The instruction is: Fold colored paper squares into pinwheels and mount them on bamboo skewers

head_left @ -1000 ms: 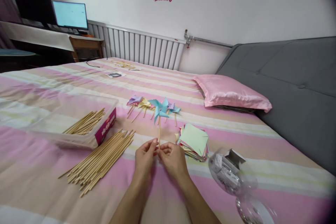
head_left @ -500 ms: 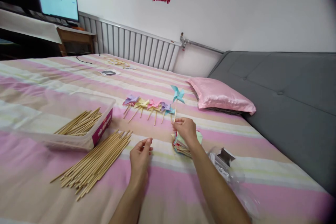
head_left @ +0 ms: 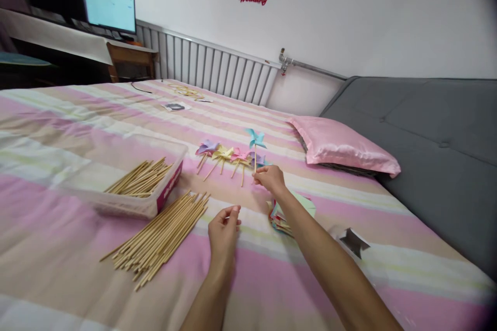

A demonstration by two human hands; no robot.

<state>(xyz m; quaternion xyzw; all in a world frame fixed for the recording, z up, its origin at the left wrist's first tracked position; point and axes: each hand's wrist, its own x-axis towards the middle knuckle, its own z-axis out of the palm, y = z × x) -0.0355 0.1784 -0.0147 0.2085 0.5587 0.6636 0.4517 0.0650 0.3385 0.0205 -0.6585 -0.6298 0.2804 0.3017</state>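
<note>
— Item held?
— Blue paper pinwheel on a wooden stick, upright, pinched at the stick's lower end by right hand, fingers closed on it. Positioned at the right end of a row of finished pinwheels lying on the striped bed.

— Left hand?
— Left hand low over the bedspread, fingers loosely curled, thumb and forefinger close together; nothing visibly gripped, though something very small there cannot be ruled out.

— Stock remaining?
— Loose pile of bamboo sticks just left of that hand; more sticks in a clear plastic box beside it. Stack of coloured paper squares under the right forearm, partly hidden.

— Progress, by count?
— About five pinwheels laid down, one more in hand. Judged early to middling: sticks and paper far outnumber finished pieces.

— Other entries?
— Pink pillow near the grey headboard; small dark box on the bedspread; radiator along the wall.
</note>
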